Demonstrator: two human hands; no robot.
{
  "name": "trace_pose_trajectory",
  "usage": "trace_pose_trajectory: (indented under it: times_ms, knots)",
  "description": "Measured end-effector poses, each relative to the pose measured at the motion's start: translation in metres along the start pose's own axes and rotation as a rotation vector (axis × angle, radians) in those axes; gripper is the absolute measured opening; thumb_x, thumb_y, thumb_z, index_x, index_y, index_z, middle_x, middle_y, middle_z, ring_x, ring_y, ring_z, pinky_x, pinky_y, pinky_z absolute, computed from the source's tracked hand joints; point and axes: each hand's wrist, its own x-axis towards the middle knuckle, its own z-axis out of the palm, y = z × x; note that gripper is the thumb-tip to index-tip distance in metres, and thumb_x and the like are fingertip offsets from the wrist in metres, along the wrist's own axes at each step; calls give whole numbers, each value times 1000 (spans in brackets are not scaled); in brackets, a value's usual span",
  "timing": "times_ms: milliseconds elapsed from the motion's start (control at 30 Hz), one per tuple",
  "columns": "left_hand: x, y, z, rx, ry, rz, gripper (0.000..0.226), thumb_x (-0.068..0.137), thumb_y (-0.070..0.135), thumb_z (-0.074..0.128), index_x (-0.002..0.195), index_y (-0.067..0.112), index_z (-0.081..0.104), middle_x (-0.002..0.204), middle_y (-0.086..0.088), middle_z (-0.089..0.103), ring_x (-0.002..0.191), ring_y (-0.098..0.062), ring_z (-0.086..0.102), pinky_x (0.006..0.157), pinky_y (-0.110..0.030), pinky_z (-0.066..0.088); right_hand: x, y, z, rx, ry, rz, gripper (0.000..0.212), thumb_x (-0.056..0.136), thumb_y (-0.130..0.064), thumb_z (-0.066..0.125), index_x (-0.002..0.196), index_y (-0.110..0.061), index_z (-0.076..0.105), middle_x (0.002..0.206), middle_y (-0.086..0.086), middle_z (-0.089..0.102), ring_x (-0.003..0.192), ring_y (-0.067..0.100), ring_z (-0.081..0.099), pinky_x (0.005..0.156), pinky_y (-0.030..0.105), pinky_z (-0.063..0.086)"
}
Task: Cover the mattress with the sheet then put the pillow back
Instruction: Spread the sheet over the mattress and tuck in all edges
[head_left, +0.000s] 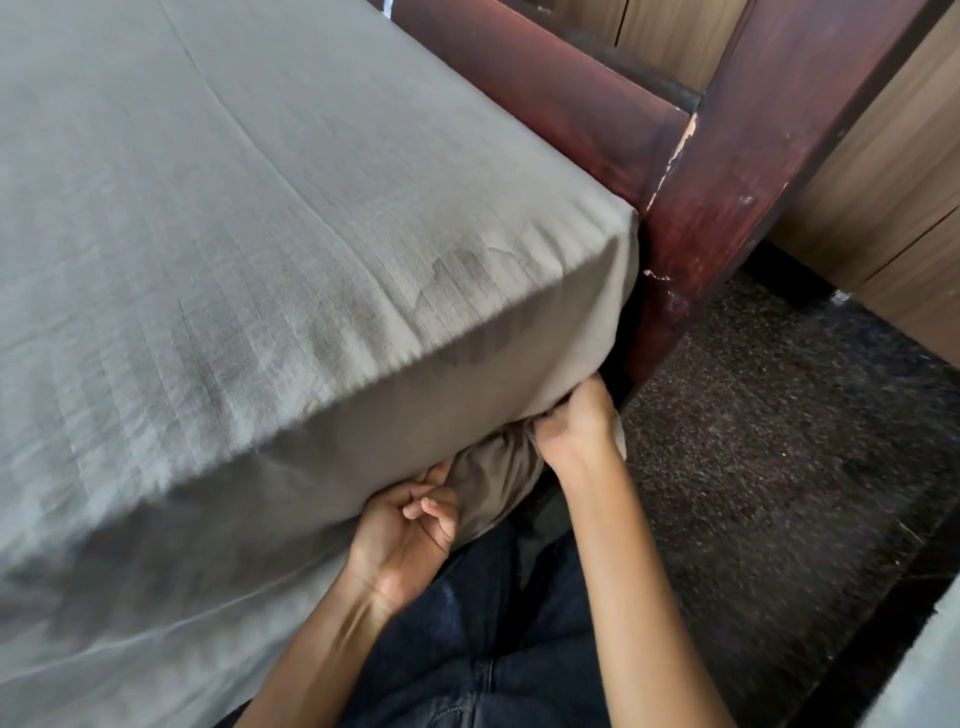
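sheet (260, 234): grey-brown, pulled flat over top and near side of mattress (363, 431); faint creases only; spare cloth bunched below the corner at 5 o'clock.
right hand (576, 426): 4 o'clock of centre, just under the mattress corner, beside the dark red bedpost (727, 182); grip clamped on the bunched sheet.
left hand (410, 535): 6 o'clock, palm up at the lower edge of the mattress side, fingers curled; cannot tell whether grip has cloth in it.
done: top covered, this corner wrapped, judging by the taut cloth.
left to do: probably tuck the hanging slack under this corner; other corners out of view, state unknown; pillow nowhere in view, so likely not put back yet.
progress: roughly past halfway, a guess.
surroundings: dark speckled floor (779, 441) at 3 o'clock; jeans (493, 649) at 6 o'clock.
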Motion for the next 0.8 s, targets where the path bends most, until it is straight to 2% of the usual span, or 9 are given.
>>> trace_pose_trajectory:
  times_ms: [33,67,167,300,400,500,600,700,800]
  knots:
    - [0,0,0,-3,3,2,91,30,-24,79,114,-2,54,92,-1,69,34,-6,38,40,-14,45,-10,-5,-8,-38,35,-4,25,100,-23,38,91,-14,60,88,3,60,78,14,59,77,26,49]
    - [0,1,0,-4,6,2,87,31,-24,78,112,-2,55,99,0,67,35,-6,38,40,-14,45,-18,-9,-20,-59,60,-18,21,99,-20,41,101,-11,59,94,2,59,85,12,58,80,23,47]
    - [1,1,-3,-2,14,-8,83,32,-24,77,112,-5,60,110,3,62,35,-6,38,41,-15,46,-28,-18,-52,-28,100,-42,43,100,-27,37,133,0,44,129,12,53,121,22,50,106,33,38]
    - [0,1,-2,8,11,-9,90,30,-24,78,115,-4,58,97,3,65,34,-6,36,40,-14,45,-15,-12,-44,44,89,75,59,100,-40,31,140,3,35,142,17,42,135,28,37,114,39,27]
    - [0,2,-3,15,27,-9,85,30,-24,78,111,-6,61,100,1,66,33,-5,36,40,-15,46,3,4,-28,129,67,60,53,98,-42,31,126,-2,51,126,14,54,121,25,50,111,38,32]
    - [1,3,-4,7,20,-16,83,30,-24,77,108,-4,62,89,3,61,33,-6,36,39,-16,46,12,12,-14,199,53,51,38,96,-39,35,96,-11,60,93,8,61,89,22,57,88,33,44]
    - [1,4,-3,6,31,-27,72,33,-24,77,102,-5,67,94,6,51,33,-6,36,40,-16,46,19,12,-4,190,20,46,34,98,-34,32,99,-15,60,100,10,63,93,24,57,95,37,42]
    - [0,4,-3,-17,5,-27,81,31,-24,78,109,-5,63,88,7,54,33,-6,36,40,-14,45,12,0,-3,100,-39,40,35,101,-27,28,103,-14,61,112,11,63,98,26,58,102,40,40]
    - [0,4,-3,-11,19,-44,77,35,-25,75,108,-6,65,89,5,47,33,-7,35,40,-15,45,-10,-5,-24,-109,13,-84,33,100,-13,34,123,-7,56,126,11,58,116,24,55,106,35,39]
